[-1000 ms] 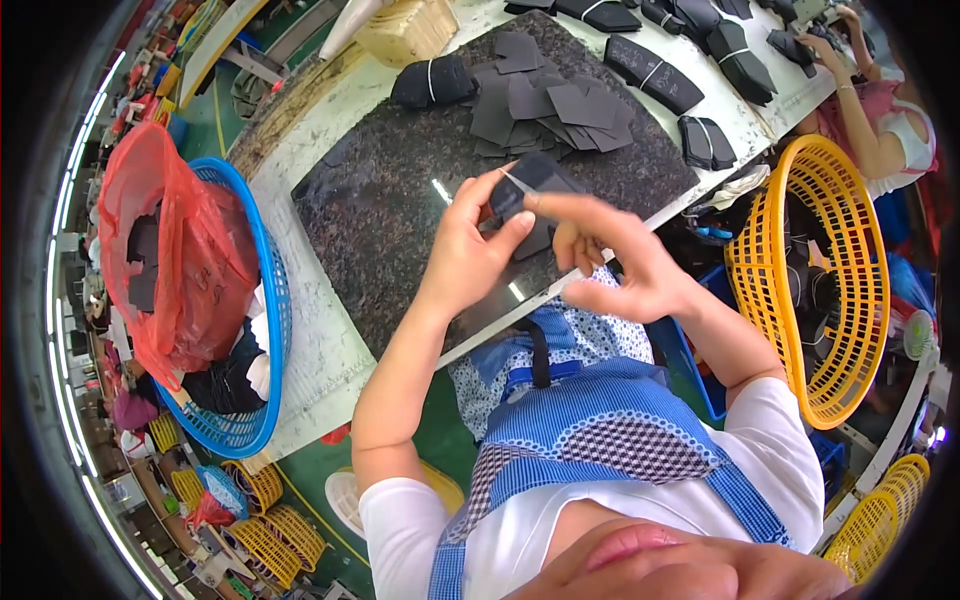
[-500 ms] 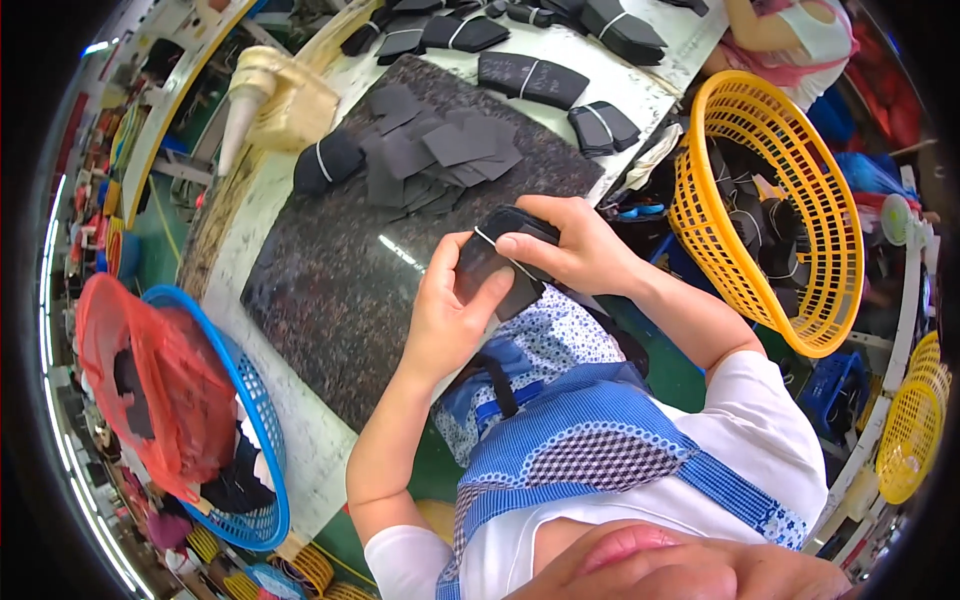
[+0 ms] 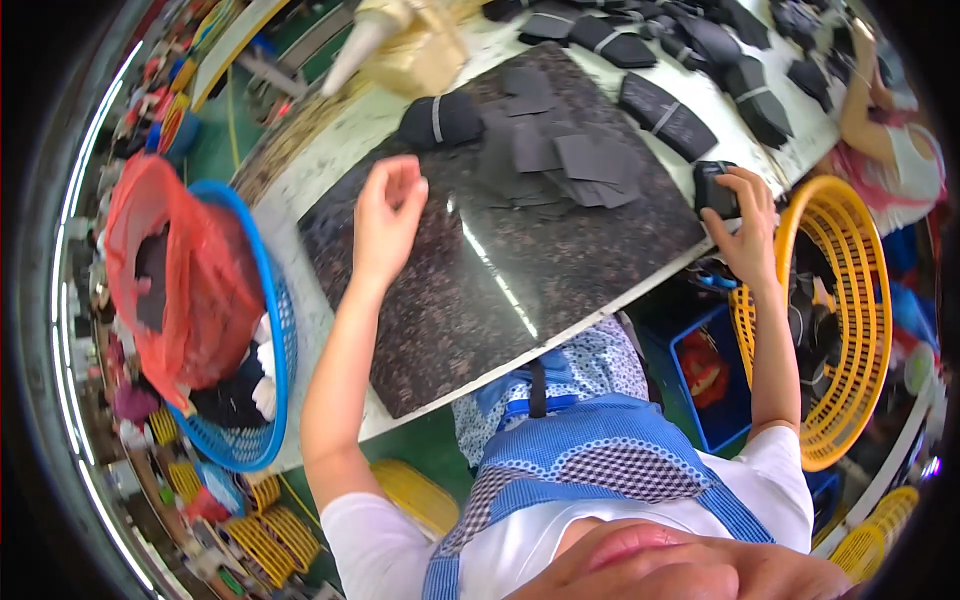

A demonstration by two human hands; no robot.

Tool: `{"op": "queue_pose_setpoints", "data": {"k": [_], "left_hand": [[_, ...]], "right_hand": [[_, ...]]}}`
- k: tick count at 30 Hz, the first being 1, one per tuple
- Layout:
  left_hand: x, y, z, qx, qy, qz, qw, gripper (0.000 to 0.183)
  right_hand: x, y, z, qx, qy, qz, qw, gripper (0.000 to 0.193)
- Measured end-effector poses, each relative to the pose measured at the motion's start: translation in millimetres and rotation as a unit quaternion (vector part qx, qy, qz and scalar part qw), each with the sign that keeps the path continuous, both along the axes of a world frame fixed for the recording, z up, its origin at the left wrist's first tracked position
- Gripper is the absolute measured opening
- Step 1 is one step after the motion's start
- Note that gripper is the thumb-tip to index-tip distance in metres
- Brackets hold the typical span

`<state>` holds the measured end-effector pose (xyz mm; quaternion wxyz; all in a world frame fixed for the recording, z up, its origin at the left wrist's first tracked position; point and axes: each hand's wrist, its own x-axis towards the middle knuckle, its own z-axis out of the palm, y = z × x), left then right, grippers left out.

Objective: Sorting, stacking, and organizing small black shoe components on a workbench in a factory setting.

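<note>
Table [image 3: 320,172]: 1 dark stone slab [image 3: 430,310]; banded black bundles [image 3: 665,122] beside it.
Slab: loose black pieces [image 3: 595,160], 1 banded black roll [image 3: 455,120].

At the left edge of the table [image 3: 314,300]: one blue basket [image 3: 278,350] of open mesh, tilted in view, holding a torn red plastic bag [image 3: 215,330]. Toward the far left corner: a cream block [image 3: 425,60] with a pale cone [image 3: 357,48] beside it. Off the right edge: a large yellow basket [image 3: 868,300], and below it a blue crate [image 3: 722,418] containing a red item. Beyond the far right corner: a co-worker [image 3: 913,168] in a white top. Floor, lower left: several yellow baskets [image 3: 272,548] grouped.
</note>
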<state>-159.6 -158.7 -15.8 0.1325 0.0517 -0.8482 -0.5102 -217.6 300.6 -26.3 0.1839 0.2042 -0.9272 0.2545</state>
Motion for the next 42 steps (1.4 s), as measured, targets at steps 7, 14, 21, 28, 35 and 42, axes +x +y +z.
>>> {"op": "queue_pose_setpoints", "data": {"k": [7, 14, 21, 28, 35, 42], "left_hand": [[-110, -50, -4, -0.238, -0.089, 0.084, 0.964, 0.055], [-30, 8, 30, -0.042, 0.052, 0.031, 0.997, 0.039], [85, 42, 44, -0.229, 0.122, 0.169, 0.951, 0.029], [163, 22, 25, -0.170, 0.123, 0.232, 0.950, 0.028], [209, -11, -2, -0.362, 0.247, 0.130, 0.889, 0.037], [211, -22, -4, -0.390, 0.308, 0.051, 0.866, 0.032]], "right_hand": [[-17, -38, 26, -0.026, 0.057, -0.018, 0.998, 0.034], [11, -150, 63, -0.268, -0.172, 0.216, 0.923, 0.016], [22, -291, 60, -0.175, -0.216, 0.313, 0.908, 0.016], [41, -338, 36, -0.151, -0.105, 0.328, 0.927, 0.013], [-45, -367, 24, 0.117, 0.001, 0.226, 0.967, 0.018], [35, -318, 78, -0.145, -0.178, 0.542, 0.809, 0.016]]}}
